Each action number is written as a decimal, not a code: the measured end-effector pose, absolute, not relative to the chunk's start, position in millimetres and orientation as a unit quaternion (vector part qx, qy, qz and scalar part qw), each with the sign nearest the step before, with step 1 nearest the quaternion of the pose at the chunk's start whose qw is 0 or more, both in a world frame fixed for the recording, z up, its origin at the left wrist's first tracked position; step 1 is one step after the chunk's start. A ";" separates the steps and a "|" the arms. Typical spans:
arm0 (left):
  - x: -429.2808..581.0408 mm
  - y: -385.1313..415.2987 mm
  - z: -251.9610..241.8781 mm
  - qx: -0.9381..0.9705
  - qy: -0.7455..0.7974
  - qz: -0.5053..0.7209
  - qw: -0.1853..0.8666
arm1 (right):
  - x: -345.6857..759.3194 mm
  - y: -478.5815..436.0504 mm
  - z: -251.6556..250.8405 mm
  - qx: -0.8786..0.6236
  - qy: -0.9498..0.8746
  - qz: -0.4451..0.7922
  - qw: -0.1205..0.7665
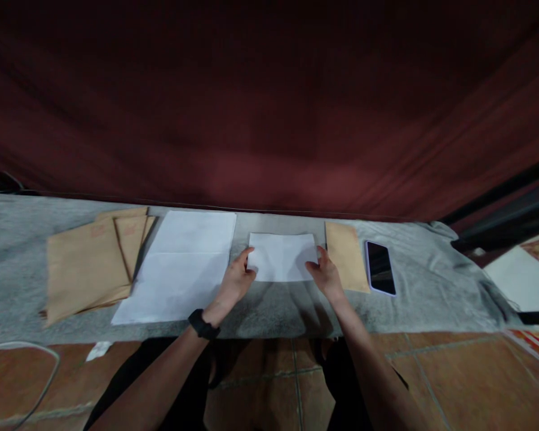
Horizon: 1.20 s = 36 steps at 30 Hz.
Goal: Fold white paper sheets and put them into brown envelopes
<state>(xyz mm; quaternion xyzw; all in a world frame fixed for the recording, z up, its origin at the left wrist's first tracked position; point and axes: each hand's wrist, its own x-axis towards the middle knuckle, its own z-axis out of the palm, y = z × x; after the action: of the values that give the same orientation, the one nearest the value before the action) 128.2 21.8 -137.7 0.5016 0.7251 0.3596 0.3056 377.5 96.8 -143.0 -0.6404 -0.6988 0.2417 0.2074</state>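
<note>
Left hand and right hand: each grip closed on 1 end of the creased white paper, held between large white sheets and 1 brown envelope. Contact with the cloth-covered table appears likely, unconfirmed.

The person has 2 bare hands, the left hand and the right hand, and 2 bare forearms. A chunky black watch or band goes around the left wrist; it is too blurry to tell which. The pants are black and look plain.
</note>
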 end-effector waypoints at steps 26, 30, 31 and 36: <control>176.9 -20.5 -158.4 0.696 0.700 0.158 -0.018 | 361.7 28.6 -175.6 -0.458 -0.869 0.015 0.187; 170.1 -23.9 -158.9 0.682 0.716 0.148 -0.018 | 370.6 23.8 -179.7 -0.482 -0.855 -0.003 0.192; 168.4 -25.1 -158.5 0.679 0.719 0.146 -0.018 | 372.4 22.6 -180.1 -0.487 -0.853 -0.004 0.190; 166.8 -24.8 -148.8 0.674 0.722 0.153 -0.032 | 373.0 25.8 -170.1 -0.513 -0.838 0.019 0.184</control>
<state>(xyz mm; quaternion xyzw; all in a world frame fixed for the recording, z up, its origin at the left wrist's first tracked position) 166.8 -24.8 -148.8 0.6739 0.7221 0.1532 -0.0317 373.0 25.8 -170.1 -0.5134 -0.8379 0.0195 0.1842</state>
